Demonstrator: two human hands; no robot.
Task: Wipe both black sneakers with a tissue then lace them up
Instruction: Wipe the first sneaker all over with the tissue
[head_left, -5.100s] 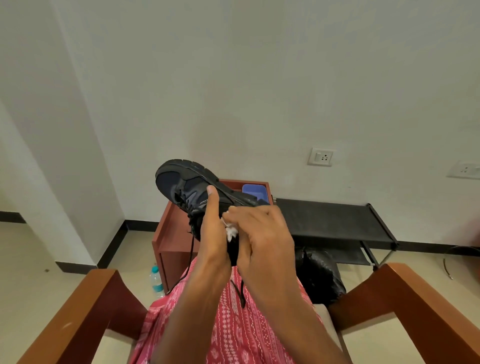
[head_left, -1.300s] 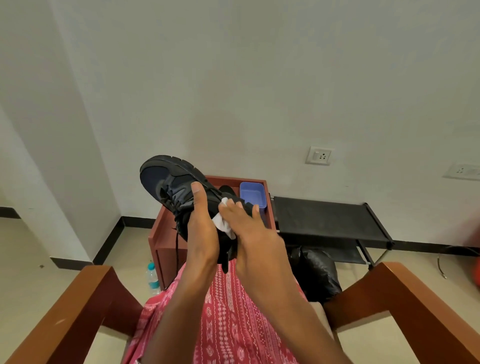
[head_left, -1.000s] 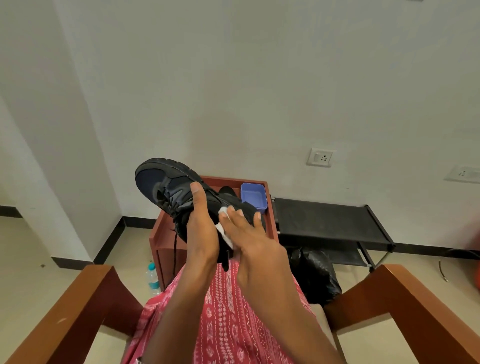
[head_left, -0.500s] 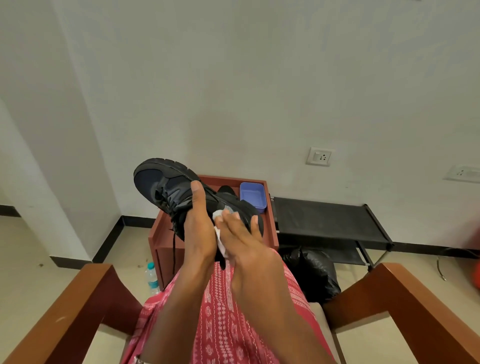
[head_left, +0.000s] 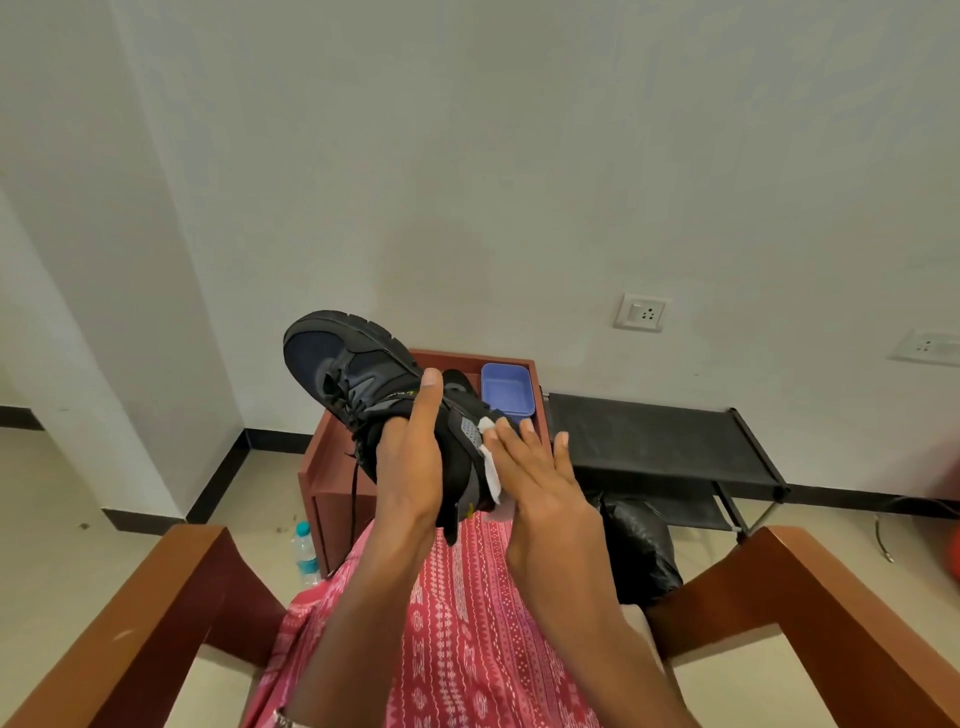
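I hold one black sneaker (head_left: 353, 374) up in front of me, toe pointing up and to the left, a loose lace hanging below it. My left hand (head_left: 410, 462) grips the sneaker at its collar, thumb stretched along the side. My right hand (head_left: 540, 478) lies with straight fingers against the heel side, pressing a white tissue (head_left: 491, 467) onto it. Part of a second black sneaker (head_left: 457, 382) shows on the red-brown table behind.
A red-brown side table (head_left: 322, 467) stands ahead with a blue tub (head_left: 506, 389) on it. To its right are a black rack (head_left: 654, 441) and a black bag (head_left: 639, 551). A water bottle (head_left: 305, 553) stands on the floor. Wooden chair arms (head_left: 156, 623) flank my lap.
My right hand has slid the tissue along the heel side of the sneaker, its fingers now flatter and further right. The sneaker stays held up in my left hand.
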